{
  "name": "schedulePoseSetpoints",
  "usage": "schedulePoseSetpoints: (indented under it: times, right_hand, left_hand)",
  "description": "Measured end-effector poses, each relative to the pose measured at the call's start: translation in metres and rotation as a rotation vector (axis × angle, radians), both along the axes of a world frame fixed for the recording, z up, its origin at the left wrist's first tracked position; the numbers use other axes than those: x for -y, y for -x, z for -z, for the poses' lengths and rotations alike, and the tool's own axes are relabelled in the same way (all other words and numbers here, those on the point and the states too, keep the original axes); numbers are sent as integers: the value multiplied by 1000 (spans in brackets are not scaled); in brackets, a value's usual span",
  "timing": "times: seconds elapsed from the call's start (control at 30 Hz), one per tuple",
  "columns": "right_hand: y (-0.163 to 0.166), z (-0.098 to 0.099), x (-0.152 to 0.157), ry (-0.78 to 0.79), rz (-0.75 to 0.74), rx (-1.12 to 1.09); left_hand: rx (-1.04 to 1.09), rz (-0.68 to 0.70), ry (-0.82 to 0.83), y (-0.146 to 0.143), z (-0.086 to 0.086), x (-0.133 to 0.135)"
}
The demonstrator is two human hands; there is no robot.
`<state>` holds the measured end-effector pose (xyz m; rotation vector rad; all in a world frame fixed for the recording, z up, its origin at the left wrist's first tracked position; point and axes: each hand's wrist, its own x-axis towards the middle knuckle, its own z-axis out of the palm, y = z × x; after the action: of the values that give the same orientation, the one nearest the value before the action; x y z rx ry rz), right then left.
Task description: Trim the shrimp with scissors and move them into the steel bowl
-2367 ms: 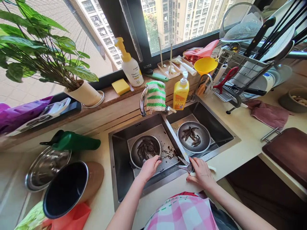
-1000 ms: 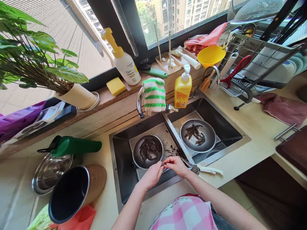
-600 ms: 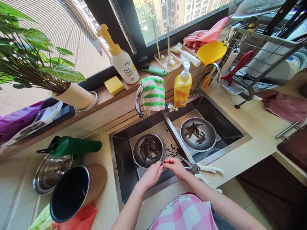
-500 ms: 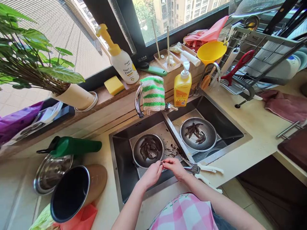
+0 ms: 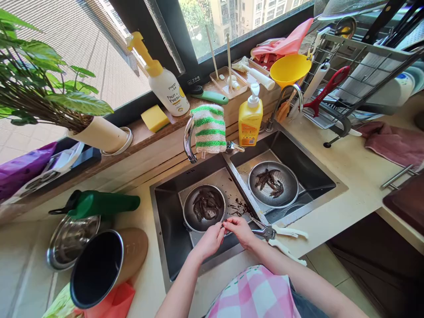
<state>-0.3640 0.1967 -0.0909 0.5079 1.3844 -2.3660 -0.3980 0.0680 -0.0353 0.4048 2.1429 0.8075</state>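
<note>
Dark piece: one, small, mostly hidden, between the fingertips of both hands, over the near part of the left basin [image 5: 168,221].
Grip: left hand [image 5: 211,240] and right hand [image 5: 241,230] meet tip to tip, thumbs and forefingers pinched on the dark piece [image 5: 224,221]; its exact shape cannot be made out.
Step in hand: judging by the pose, close two-handed fingertip work on that one piece; the next move seems to call for a firm left pinch and a small, controlled pull or twist from the right.
Left pan: one, just beyond the grip and to its left, with a heap of dark shrimp-like pieces [image 5: 207,205] too overlapped to count; the pan [image 5: 187,214] sits in the left basin.
Scraps: many, loose, dark [image 5: 240,205], just beyond the right hand on the basin floor; not countable.
Shears: one pair [image 5: 267,232], white-handled, just right of the grip, blades partly behind the right hand.
Right pan: one [image 5: 289,182], beyond the grip to its right, in the right basin [image 5: 300,152], with a smaller cluster.
Farther beyond: two taps [image 5: 187,141] [image 5: 281,99], one striped cloth [image 5: 210,129], two pump bottles [image 5: 168,93] [image 5: 250,123], one yellow sponge [image 5: 154,118].
Well left: one deep pot [image 5: 134,249].
</note>
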Motion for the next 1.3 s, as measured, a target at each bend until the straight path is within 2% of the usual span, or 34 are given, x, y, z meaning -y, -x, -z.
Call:
schedulePoseSetpoints:
  times: [0.27, 0.6, 0.87, 1.3]
  right_hand:
    - [-1, 1, 1, -105, 4, -71]
    - [-1, 11, 1, -353, -19, -146]
    - [-2, 6, -3, -760, -105, -341]
    - [0, 8, -5, -947, -94, -467]
  left_hand:
    - [55, -25, 6, -3, -5, 3]
    - [-9, 25, 51, -6, -7, 6]
    - [-53, 29, 60, -5, -13, 7]
    - [-158, 60, 111, -7, -17, 10]
